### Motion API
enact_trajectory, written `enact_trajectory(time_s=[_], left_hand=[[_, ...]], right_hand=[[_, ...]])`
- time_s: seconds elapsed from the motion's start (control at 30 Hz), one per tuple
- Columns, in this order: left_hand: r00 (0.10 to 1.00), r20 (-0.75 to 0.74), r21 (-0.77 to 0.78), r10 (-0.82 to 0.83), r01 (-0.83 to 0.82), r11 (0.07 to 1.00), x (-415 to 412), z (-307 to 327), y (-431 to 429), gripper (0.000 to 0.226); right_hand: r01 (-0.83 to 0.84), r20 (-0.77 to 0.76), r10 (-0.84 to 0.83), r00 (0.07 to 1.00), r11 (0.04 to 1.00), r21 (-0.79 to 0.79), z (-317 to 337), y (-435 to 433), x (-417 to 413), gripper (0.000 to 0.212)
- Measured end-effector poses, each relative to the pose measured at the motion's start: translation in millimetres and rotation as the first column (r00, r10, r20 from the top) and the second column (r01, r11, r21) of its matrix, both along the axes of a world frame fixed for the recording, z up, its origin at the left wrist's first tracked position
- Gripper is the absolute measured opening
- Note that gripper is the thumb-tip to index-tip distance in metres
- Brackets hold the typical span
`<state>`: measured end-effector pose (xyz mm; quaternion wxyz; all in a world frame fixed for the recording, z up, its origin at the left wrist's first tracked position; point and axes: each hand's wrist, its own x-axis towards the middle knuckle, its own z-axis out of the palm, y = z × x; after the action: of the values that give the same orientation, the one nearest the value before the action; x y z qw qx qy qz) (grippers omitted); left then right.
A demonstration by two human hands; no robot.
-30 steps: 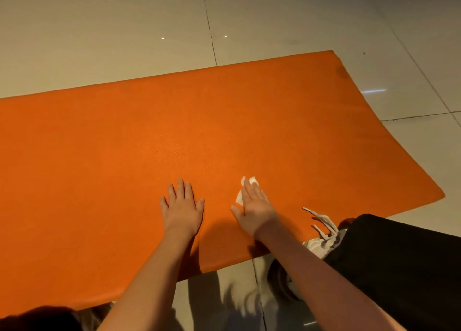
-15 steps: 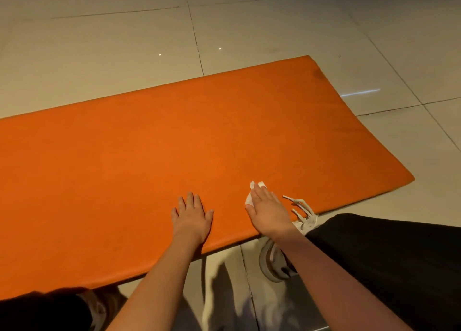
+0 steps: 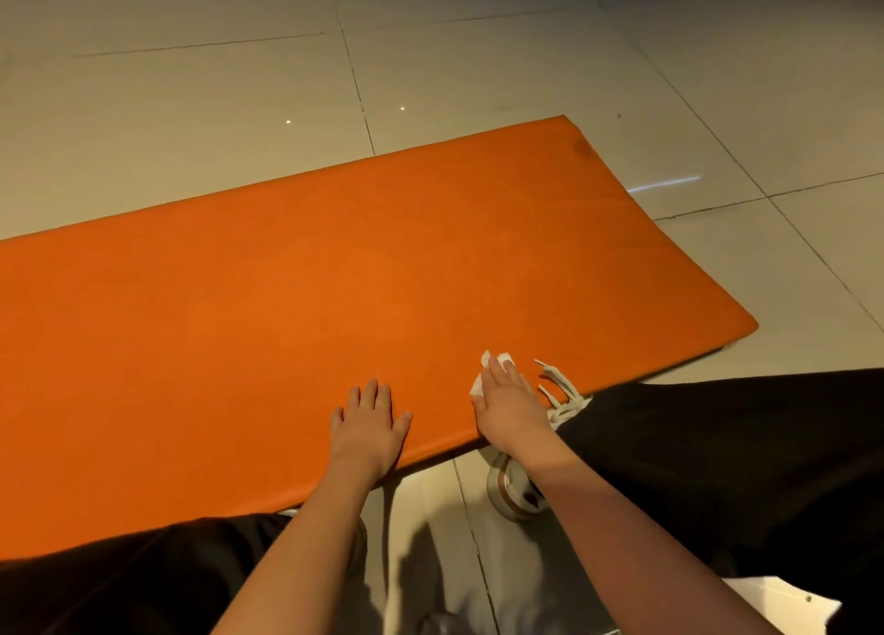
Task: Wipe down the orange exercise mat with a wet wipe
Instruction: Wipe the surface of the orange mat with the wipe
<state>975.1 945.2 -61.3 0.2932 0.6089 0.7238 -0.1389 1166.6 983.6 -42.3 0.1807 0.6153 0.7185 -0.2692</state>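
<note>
Item: orange mat (image 3: 335, 275), flat on tiled floor (image 3: 191, 108). Right hand (image 3: 509, 407), fingers straight, presses wet wipe (image 3: 480, 388) onto it. I log both drawn back to the near edge. Left hand (image 3: 370, 419) flat, bracing. Far stretch presumably still to wipe.

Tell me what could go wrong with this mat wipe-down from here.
1. The wet wipe is bunched small under the right hand, so strokes may miss much of the orange mat.
2. Loose shoelaces lie on the mat's near edge beside that hand and could dirty wiped areas.
3. On smooth floor tiles, the mat may slide despite the left hand pressing it.
</note>
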Motion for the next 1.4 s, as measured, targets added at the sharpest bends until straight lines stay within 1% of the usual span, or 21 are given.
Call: enact_trajectory(time_s=[0.1, 0.17, 0.27, 0.33, 0.4, 0.5, 0.57, 0.7, 0.77, 0.8, 0.87, 0.93, 0.97, 1.0, 1.1, 1.17, 1.23, 1.3, 1.33, 1.4], left_hand=[[1.0, -0.006, -0.02, 0.009, -0.01, 1.0, 5, 8, 4, 0.066], [1.0, 0.01, -0.038, 0.005, -0.004, 0.999, 7, 12, 6, 0.066], [1.0, 0.029, -0.057, -0.006, 0.007, 0.998, 5, 15, 4, 0.066], [0.999, 0.044, -0.065, 0.002, 0.0, 0.998, 6, 15, 4, 0.066], [0.999, 0.045, -0.067, 0.028, -0.025, 0.997, 9, 16, 4, 0.067], [0.998, 0.03, -0.066, 0.056, -0.054, 0.996, 16, 12, 6, 0.068], [0.998, 0.002, -0.05, 0.063, -0.063, 0.997, 20, 7, 3, 0.069], [0.998, -0.014, 0.004, 0.067, -0.067, 0.998, 22, -1, -4, 0.069], [0.999, 0.0, 0.053, 0.051, -0.051, 0.997, 22, -4, 0, 0.069], [1.0, 0.006, 0.074, 0.029, -0.029, 0.997, 22, -6, 3, 0.069], [1.0, 0.017, 0.09, -0.009, 0.008, 0.996, 23, -10, 10, 0.068], [0.999, 0.034, 0.069, -0.007, 0.005, 0.998, 26, -12, 14, 0.068], [0.999, 0.037, 0.063, -0.007, 0.004, 0.998, 27, -14, 14, 0.067], [0.999, 0.039, 0.064, -0.008, 0.006, 0.998, 27, -15, 14, 0.067], [0.998, 0.056, 0.079, -0.011, 0.007, 0.997, 24, -17, 12, 0.067], [0.998, 0.055, 0.085, -0.005, 0.0, 0.996, 24, -19, 11, 0.066], [0.999, 0.04, 0.1, 0.003, -0.007, 0.995, 25, -21, 10, 0.066], [0.999, 0.035, 0.109, 0.017, -0.021, 0.994, 27, -22, 9, 0.065], [0.999, 0.037, 0.11, 0.025, -0.029, 0.993, 28, -22, 9, 0.065], [0.999, 0.033, 0.108, 0.032, -0.035, 0.993, 29, -21, 8, 0.065]], right_hand=[[-0.001, -0.054, -0.003, 0.999, 0.998, -0.068, 8, 0, -6, 0.055], [0.015, -0.063, -0.021, 0.998, 0.995, -0.096, 12, 3, -5, 0.055], [0.054, 0.02, -0.053, 0.998, 0.997, -0.05, 14, 0, -1, 0.055], [0.081, 0.034, -0.08, 0.996, 0.996, -0.042, 14, -6, -5, 0.054], [0.088, -0.001, -0.088, 0.996, 0.993, -0.073, 14, -12, -15, 0.053], [0.048, -0.067, -0.054, 0.996, 0.995, -0.092, 10, -15, -24, 0.053], [0.03, -0.063, -0.034, 0.997, 0.998, -0.064, 6, -15, -18, 0.053], [0.055, 0.02, -0.056, 0.998, 0.996, 0.067, -2, -24, 3, 0.054], [0.096, -0.019, -0.094, 0.995, 0.992, 0.08, -3, -32, -2, 0.055], [0.09, -0.067, -0.085, 0.994, 0.994, 0.066, -3, -37, -9, 0.055], [0.004, -0.137, 0.003, 0.991, 0.999, 0.052, -4, -48, -17, 0.055], [-0.085, -0.122, 0.093, 0.988, 0.994, 0.07, -4, -50, -8, 0.054], [-0.088, -0.102, 0.097, 0.99, 0.992, 0.09, -6, -46, 1, 0.054], [-0.06, -0.082, 0.069, 0.994, 0.992, 0.108, -6, -40, 11, 0.054], [0.095, -0.02, -0.093, 0.995, 0.986, 0.139, -11, -21, 31, 0.055], [0.156, -0.026, -0.154, 0.988, 0.98, 0.123, -17, -18, 23, 0.056], [0.114, -0.101, -0.101, 0.99, 0.985, 0.126, -25, -24, 2, 0.059], [0.019, -0.163, 0.009, 0.987, 0.986, 0.165, -31, -29, -5, 0.069], [-0.015, -0.159, 0.045, 0.986, 0.982, 0.188, -34, -26, -2, 0.074], [-0.03, -0.094, 0.048, 0.994, 0.982, 0.186, -34, -14, 11, 0.078]])
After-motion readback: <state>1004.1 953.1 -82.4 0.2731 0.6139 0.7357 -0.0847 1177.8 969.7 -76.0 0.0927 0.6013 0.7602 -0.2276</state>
